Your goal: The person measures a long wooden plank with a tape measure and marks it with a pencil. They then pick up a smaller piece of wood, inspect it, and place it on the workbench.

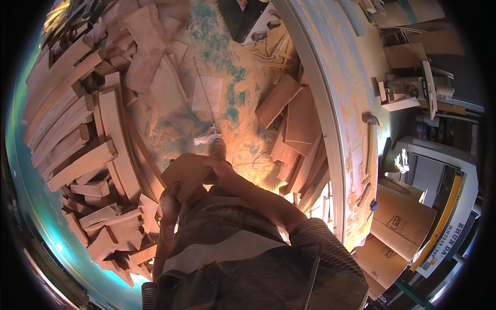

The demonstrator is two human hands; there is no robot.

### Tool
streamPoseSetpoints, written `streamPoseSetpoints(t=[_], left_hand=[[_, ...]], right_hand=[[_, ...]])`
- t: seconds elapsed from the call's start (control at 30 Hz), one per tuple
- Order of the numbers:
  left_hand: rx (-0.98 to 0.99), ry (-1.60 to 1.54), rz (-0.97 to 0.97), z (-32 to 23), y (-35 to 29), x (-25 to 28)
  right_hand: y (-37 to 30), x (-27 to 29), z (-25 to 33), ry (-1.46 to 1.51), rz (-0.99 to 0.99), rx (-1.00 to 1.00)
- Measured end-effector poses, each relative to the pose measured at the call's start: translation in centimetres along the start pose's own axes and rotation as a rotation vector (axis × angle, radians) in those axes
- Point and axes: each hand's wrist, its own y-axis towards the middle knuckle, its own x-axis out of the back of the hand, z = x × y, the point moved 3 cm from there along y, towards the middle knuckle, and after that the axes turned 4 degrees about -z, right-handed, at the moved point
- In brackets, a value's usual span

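My left hand [170, 201] is closed on the lower left edge of a short, flat wooden board [186, 169] held in front of my body. My right forearm reaches across from the right, and my right hand [216, 167] is at the board's right edge; its fingers are partly hidden, but it appears to grip there. Just beyond that hand is a rounded brownish form [218, 149] that I cannot make out clearly. A crumpled-looking white object [206, 138] touches it, with a thin dark line running away from there over the floor.
Stacked planks and offcuts [82, 139] fill the left side. Several brown boards [289, 111] lean beside a long, dusty worktable [341, 103] on the right. Cardboard boxes [403, 217] and a grey machine frame [465, 165] stand beyond it. Sawdust and a thin square panel [207, 94] cover parts of the green floor.
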Motion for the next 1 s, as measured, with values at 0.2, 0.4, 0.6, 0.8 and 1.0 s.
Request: streamPoseSetpoints(t=[0.2, 0.4, 0.6, 0.8, 1.0], left_hand=[[0.081, 0.157, -0.017, 4.5, -1.3, 0.6], [0.503, 0.004, 0.267, 13.4, -5.2, -2.6], [0.726, 0.039, 0.211, 15.7, -10.0, -3.1], [0.848, -0.177, -0.064, 15.8, -16.2, -8.2], [0.835, -0.102, -0.166, 18.3, -20.8, -14.1]], right_hand=[[-2.4, -0.1, -1.0, -0.132, -0.094, 0.428], [-4.9, 17.1, 3.6, 0.323, -0.228, 0.376], [-17.7, 45.3, 0.1, 0.549, -1.158, 0.51], [-16.7, 39.1, 2.3, 0.051, -0.92, 0.217], [2.7, 22.2, 6.6, -0.518, 0.039, -0.243]])
